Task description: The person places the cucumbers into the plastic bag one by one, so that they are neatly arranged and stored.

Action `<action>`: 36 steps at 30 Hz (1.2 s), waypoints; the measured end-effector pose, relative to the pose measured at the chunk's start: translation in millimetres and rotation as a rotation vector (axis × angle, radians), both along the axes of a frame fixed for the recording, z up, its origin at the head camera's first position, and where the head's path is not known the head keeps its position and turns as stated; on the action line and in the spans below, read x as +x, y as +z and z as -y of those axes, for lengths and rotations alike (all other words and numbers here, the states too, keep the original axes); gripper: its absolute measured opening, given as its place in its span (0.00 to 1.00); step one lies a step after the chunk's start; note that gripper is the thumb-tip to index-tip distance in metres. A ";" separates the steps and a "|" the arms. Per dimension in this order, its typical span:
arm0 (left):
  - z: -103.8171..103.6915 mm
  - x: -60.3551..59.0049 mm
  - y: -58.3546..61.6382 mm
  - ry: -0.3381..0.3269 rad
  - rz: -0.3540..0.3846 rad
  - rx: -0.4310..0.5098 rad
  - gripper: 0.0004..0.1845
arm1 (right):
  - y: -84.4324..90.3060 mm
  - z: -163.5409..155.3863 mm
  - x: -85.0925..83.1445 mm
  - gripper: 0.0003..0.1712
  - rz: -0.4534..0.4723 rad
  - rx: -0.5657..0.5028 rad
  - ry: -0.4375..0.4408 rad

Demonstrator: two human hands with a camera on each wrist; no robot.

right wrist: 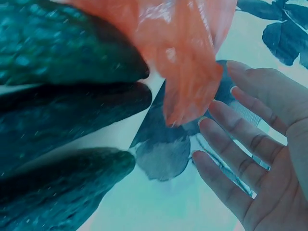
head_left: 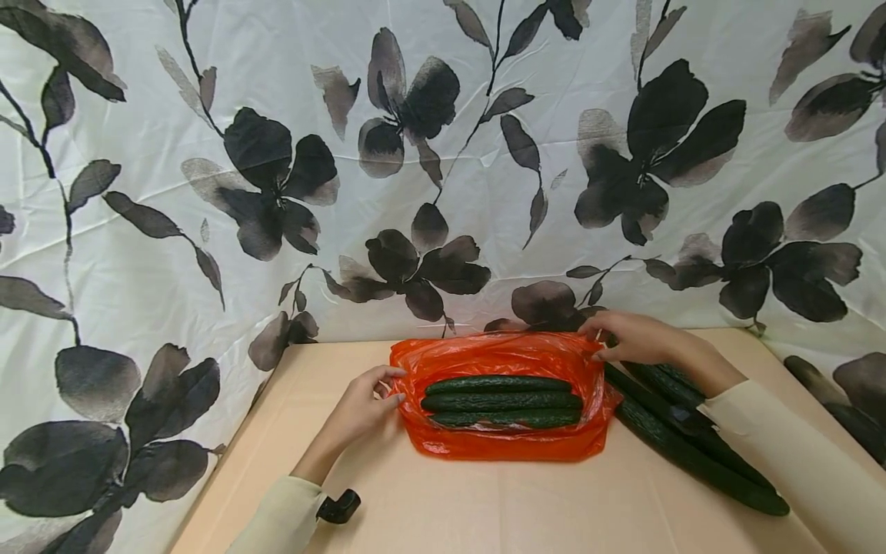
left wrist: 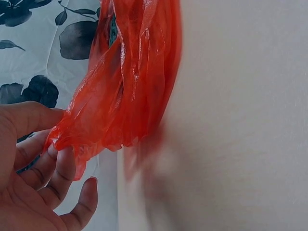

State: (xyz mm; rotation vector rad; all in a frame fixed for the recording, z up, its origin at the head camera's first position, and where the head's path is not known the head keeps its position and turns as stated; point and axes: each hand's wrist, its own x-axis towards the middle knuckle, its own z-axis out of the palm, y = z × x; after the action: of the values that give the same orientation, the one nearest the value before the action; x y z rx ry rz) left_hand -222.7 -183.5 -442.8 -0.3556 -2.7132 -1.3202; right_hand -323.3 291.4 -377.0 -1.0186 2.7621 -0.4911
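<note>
A red plastic bag (head_left: 501, 448) lies on the table with its opening facing up. Inside it, three dark green cucumbers (head_left: 501, 402) are side by side. At the bag's left edge my left hand (head_left: 363, 400) pinches the thin plastic between thumb and fingers; the left wrist view shows that hand (left wrist: 43, 163) holding a gathered corner of the bag (left wrist: 130, 86). By the far right corner of the bag is my right hand (head_left: 640, 337). In the right wrist view its fingers (right wrist: 236, 166) are spread, close to the bag's corner (right wrist: 190, 91), without a visible grip on it.
Several loose cucumbers (head_left: 699, 454) lie on the table right of the bag, partly under my right forearm. The pale table (head_left: 484, 508) ends at a floral cloth (head_left: 519, 192) hanging behind it. A black wrist device (head_left: 339, 506) sits at my left sleeve.
</note>
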 end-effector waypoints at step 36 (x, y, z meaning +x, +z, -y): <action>-1.6 1.0 -1.8 0.003 0.005 0.001 0.19 | -22.0 -87.8 1.6 0.32 0.091 -0.020 -0.104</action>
State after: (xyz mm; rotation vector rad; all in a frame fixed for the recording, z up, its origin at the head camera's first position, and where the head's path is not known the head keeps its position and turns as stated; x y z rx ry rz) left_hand -221.7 -182.0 -444.6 -0.3479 -2.7159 -1.3241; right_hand -321.6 379.2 -399.0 -0.8380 2.7444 -0.5655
